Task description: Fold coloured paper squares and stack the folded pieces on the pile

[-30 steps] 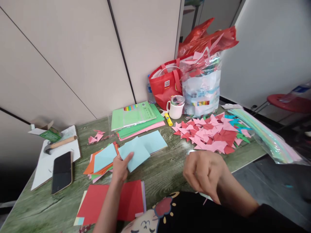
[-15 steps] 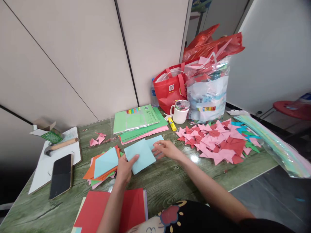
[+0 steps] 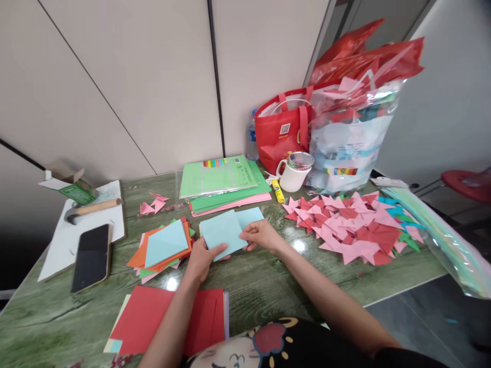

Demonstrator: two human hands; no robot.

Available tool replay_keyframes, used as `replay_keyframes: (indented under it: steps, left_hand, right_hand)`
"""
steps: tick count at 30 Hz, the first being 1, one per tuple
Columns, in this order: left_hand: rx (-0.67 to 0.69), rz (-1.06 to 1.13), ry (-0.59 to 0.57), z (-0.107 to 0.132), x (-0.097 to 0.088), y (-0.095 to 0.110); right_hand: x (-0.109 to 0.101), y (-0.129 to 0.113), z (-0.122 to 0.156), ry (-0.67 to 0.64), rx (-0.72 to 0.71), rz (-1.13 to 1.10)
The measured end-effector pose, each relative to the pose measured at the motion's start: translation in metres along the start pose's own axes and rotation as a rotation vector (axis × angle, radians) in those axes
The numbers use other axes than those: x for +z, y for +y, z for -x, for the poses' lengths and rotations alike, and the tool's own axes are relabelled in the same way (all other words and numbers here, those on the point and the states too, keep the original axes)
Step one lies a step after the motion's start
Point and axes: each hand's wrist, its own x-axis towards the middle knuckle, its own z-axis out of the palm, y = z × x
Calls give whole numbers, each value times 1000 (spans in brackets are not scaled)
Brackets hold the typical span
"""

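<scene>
A light blue square of paper (image 3: 220, 232) is held above the table between my two hands. My left hand (image 3: 203, 257) grips its lower left side, thumb on top and fingers underneath. My right hand (image 3: 262, 235) pinches the right edge between thumb and fingertips. Another light blue sheet (image 3: 251, 215) shows behind it, partly covered by the held square and my right hand. Left of my hands lies a fanned stack of coloured paper squares (image 3: 166, 244), with light blue on top and orange, green and pink below.
Red sheets (image 3: 153, 312) lie in front, partly under my left forearm. Green paper packs (image 3: 218, 179), a glue stick (image 3: 277, 191) and a white mug (image 3: 293, 176) stand behind. Folded pink and red paper pieces (image 3: 349, 225) spread at right. A phone (image 3: 91, 258) and a hammer (image 3: 94, 208) are at left.
My right hand has closed from loosely spread fingers to a pinch on the blue square's right edge. The held square has turned slightly. The camera view has shifted a little.
</scene>
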Motion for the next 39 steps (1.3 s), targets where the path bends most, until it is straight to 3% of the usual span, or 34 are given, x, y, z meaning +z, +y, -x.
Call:
replay_keyframes:
  steps: [11, 24, 39]
  left_hand:
    - [-99, 80, -1, -1, 1, -4]
    - [-105, 89, -66, -3, -3, -5]
    - [-82, 69, -12, -3, 0, -7]
  right_hand:
    - [-3, 6, 0, -8, 26, -46]
    - [-2, 10, 0, 14, 19, -51]
    - [-2, 8, 1, -21, 12, -34]
